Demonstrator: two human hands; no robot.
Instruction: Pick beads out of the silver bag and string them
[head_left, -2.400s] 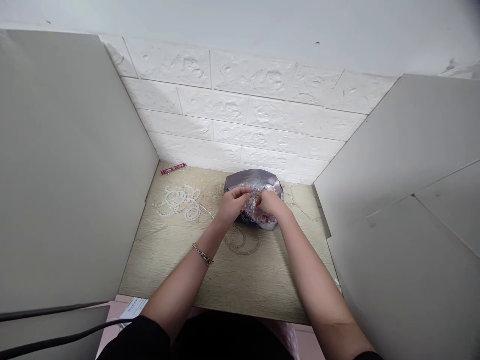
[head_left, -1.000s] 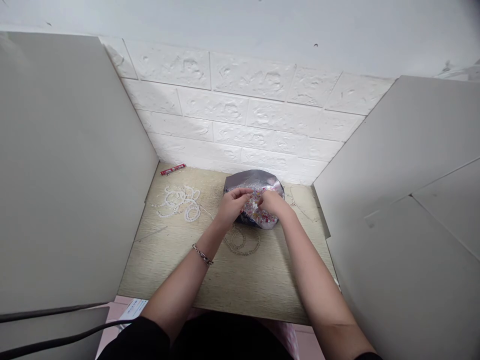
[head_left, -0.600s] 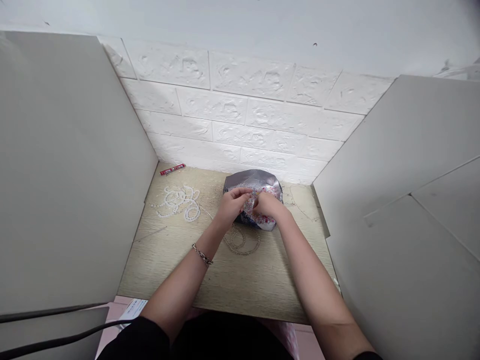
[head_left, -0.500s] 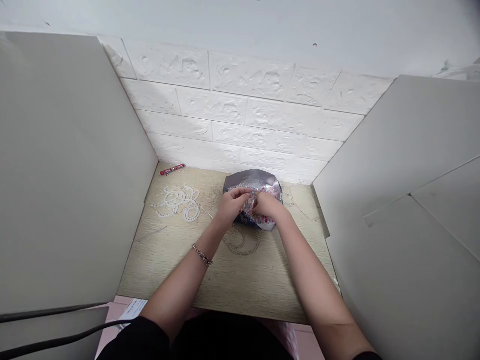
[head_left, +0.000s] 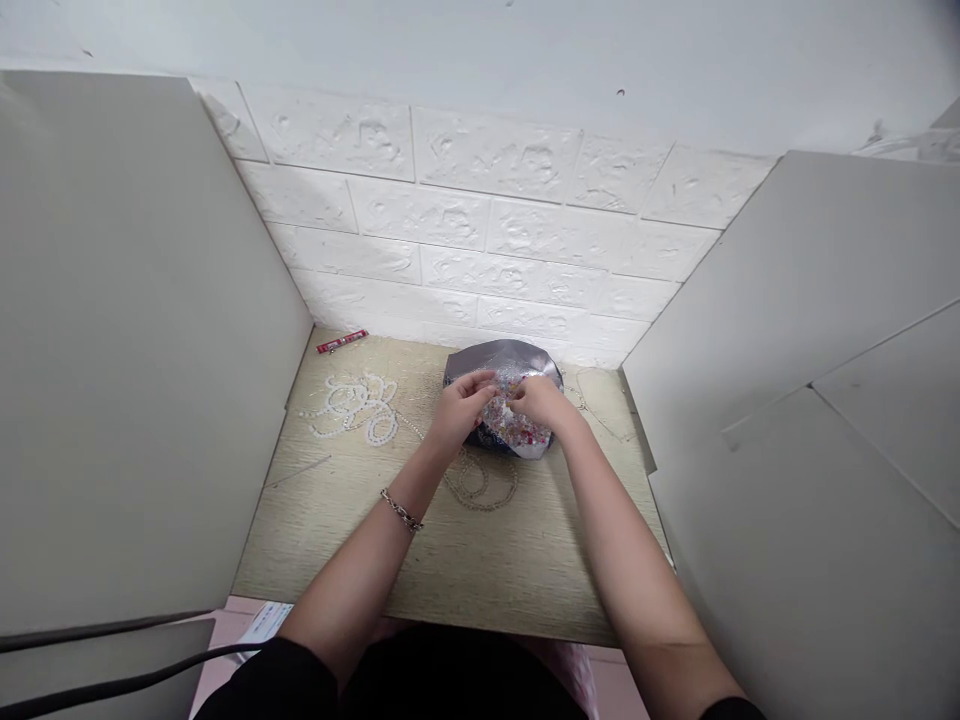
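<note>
A silver foil bag (head_left: 499, 354) lies opened out near the back wall, with many small coloured beads (head_left: 517, 428), mostly clear, pink and red, spread inside it. Over the left part of the beads is my left hand (head_left: 463, 405), thumb and fingertips brought together in a pinch. My right hand (head_left: 544, 403) is closed in a pinch over the right part of the beads, fingertips close to those of the left. Whatever sits between the fingers of either hand is too small to make out. A beaded strand (head_left: 480, 492) lies in loops in front of the bag.
White bead strands (head_left: 352, 405) lie coiled on the left of the wooden table (head_left: 495, 575). Behind them is a small red packet (head_left: 343, 341). A thin needle-like piece (head_left: 300, 470) rests near the left edge. Grey panels (head_left: 142, 350) stand on both sides, with a white brick-patterned wall (head_left: 450, 210) behind.
My right hand has shifted slightly up, and its fingertips have moved a little away from those of my left hand, uncovering more beads. The whole view has drifted slightly.
</note>
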